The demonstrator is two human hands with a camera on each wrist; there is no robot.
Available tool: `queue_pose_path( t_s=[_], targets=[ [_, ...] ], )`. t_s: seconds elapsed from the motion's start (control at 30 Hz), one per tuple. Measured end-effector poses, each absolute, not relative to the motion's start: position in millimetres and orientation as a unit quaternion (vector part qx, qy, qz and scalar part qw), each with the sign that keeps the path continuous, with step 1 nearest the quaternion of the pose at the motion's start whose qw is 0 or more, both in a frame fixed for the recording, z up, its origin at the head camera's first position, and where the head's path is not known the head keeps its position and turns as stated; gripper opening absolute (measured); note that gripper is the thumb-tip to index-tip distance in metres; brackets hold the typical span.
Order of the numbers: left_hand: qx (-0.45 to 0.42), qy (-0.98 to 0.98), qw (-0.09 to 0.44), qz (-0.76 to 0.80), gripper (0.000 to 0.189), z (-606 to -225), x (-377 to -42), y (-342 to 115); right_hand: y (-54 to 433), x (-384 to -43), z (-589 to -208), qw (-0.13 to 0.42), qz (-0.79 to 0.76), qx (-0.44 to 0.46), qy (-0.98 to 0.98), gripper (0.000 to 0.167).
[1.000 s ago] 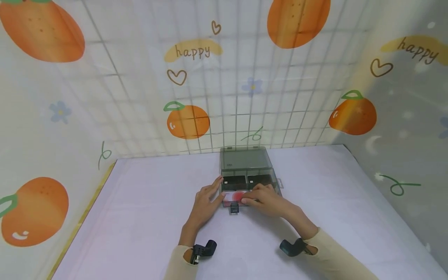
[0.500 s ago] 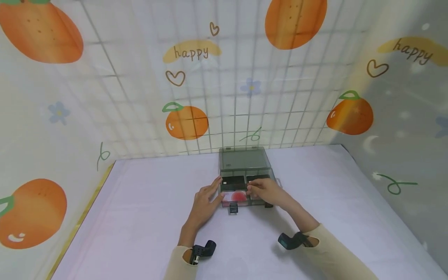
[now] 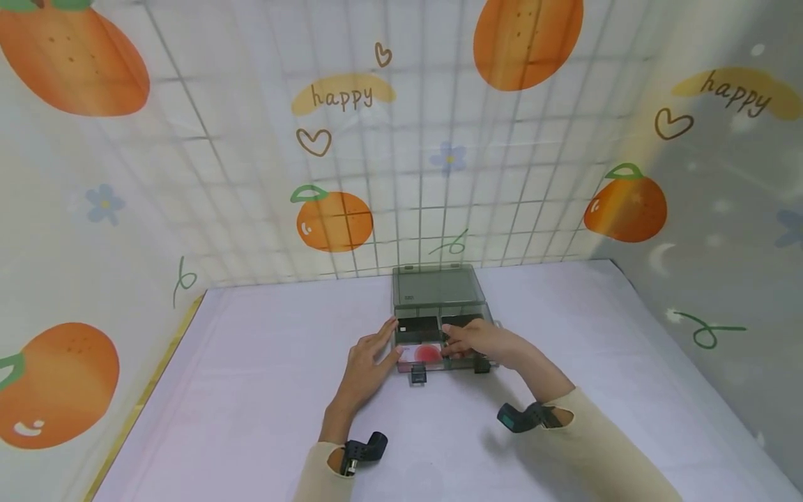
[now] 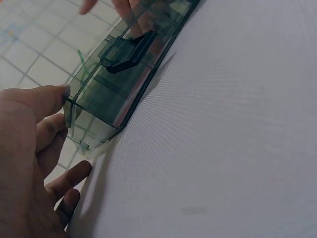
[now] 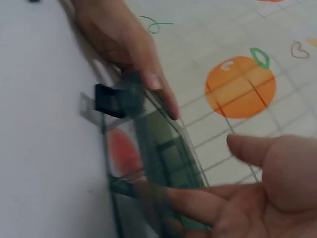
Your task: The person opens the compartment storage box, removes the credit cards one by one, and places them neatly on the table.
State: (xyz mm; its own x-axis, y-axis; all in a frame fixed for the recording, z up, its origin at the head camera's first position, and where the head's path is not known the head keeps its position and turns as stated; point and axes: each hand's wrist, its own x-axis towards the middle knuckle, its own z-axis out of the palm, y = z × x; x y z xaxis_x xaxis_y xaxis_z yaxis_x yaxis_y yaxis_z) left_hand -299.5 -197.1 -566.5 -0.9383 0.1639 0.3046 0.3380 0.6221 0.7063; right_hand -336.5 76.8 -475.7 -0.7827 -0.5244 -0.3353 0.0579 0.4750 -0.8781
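A translucent grey-green plastic case stands with its lid raised at the back. My left hand rests at the case's front-left corner, thumb at the rim and fingers along the side. In the front-left compartment lies a flat pink-and-white piece with a red spot. A black flat piece sits behind it, and another black piece to the right is partly covered. My right hand reaches into the front-right compartment, thumb apart from its fingers; nothing shows between them.
Two latches hang from the case's front, one left and one right. The white table extends around the case. A patterned curtain with a grid behind it rises at the table's back edge.
My right hand has moved rightward off the pink-and-white piece to the front-right compartment, and its thumb has spread from its fingers. The left hand has stayed at the case's corner.
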Motion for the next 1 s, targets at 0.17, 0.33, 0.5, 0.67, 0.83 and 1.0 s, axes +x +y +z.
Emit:
queue_pose_path(
  t_s=[0.17,0.33,0.5,0.67,0.83,1.0],
  targets=[
    [-0.135,-0.892,0.103,-0.419,0.06,-566.3,-299.7,-196.3,80.5,-345.0,-471.0,0.357,-0.523,-0.078,0.77,0.086],
    [-0.138,-0.892,0.107,-0.418,0.06,-566.3,-300.5,-195.6,82.8,-349.8,-470.4,0.385,-0.55,-0.061,0.739,0.089],
    [-0.146,-0.893,0.109,-0.412,0.06,-565.4,-300.6,-195.3,82.1,-350.4,-468.5,0.399,-0.574,-0.054,0.713,0.09],
    [-0.144,-0.892,0.111,-0.413,0.058,-562.9,-298.8,-196.2,80.6,-348.6,-467.5,0.407,-0.592,-0.053,0.694,0.083],
    [-0.142,-0.895,0.107,-0.409,0.059,-561.4,-298.4,-195.9,79.0,-346.8,-467.8,0.393,-0.601,-0.031,0.695,0.078],
    [-0.14,-0.895,0.104,-0.411,0.059,-561.8,-298.6,-195.1,77.3,-343.9,-466.4,0.379,-0.598,-0.035,0.705,0.071]
  ],
)
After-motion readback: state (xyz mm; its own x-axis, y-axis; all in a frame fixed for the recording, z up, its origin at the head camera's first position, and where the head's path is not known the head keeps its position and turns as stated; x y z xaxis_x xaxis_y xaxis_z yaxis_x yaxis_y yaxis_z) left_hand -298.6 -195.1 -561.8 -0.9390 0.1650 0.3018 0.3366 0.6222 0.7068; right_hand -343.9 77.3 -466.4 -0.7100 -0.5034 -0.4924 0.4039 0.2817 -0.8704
